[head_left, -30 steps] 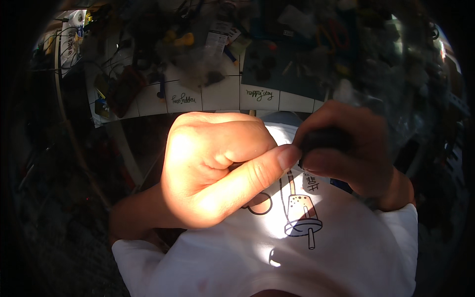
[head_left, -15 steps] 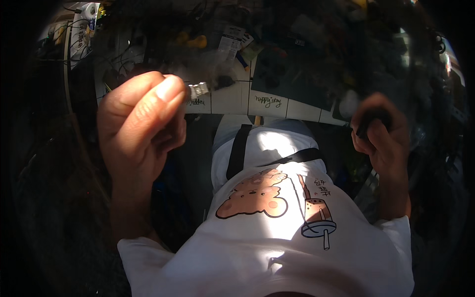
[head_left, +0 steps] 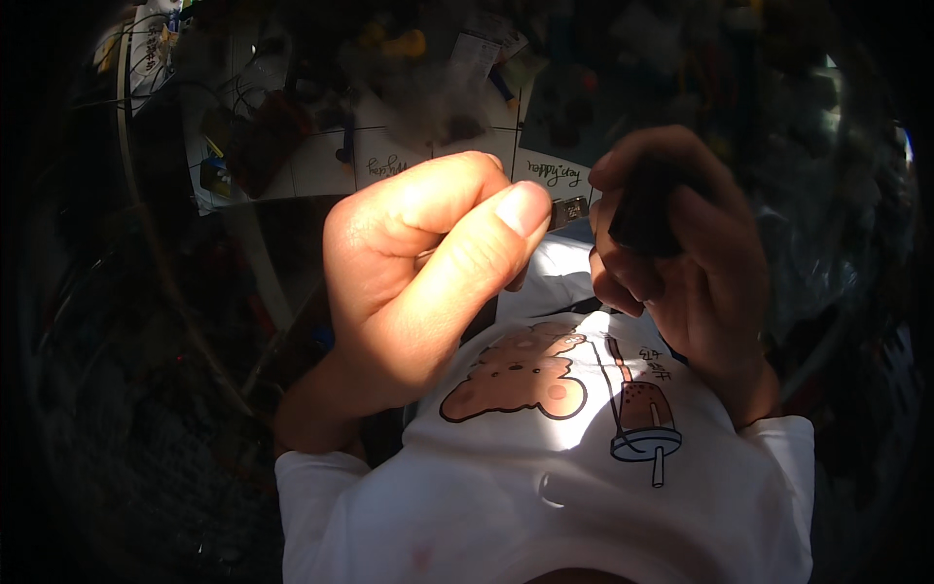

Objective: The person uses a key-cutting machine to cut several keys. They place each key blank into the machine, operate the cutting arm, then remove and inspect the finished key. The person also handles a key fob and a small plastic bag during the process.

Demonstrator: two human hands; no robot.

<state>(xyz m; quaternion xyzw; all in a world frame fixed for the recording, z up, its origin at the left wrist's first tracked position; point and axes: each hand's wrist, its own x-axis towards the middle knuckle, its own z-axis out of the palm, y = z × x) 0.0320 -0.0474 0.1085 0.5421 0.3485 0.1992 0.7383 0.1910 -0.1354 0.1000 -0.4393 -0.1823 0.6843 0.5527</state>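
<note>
Left hand (head_left: 428, 273) has swung back in from the far left, its pinched small silver metal connector (head_left: 569, 209) now just beside the small black block (head_left: 642, 209) the right hand (head_left: 681, 263) clasps above the white printed T-shirt (head_left: 545, 487), so joining looks imminent.

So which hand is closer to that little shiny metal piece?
Left. The left hand pinches the small metal piece at the tip of its thumb, while the right hand, closed around a dark object, sits just beside it.

White printed shirt (head_left: 584, 467), cluttered desk (head_left: 321, 165).
</note>
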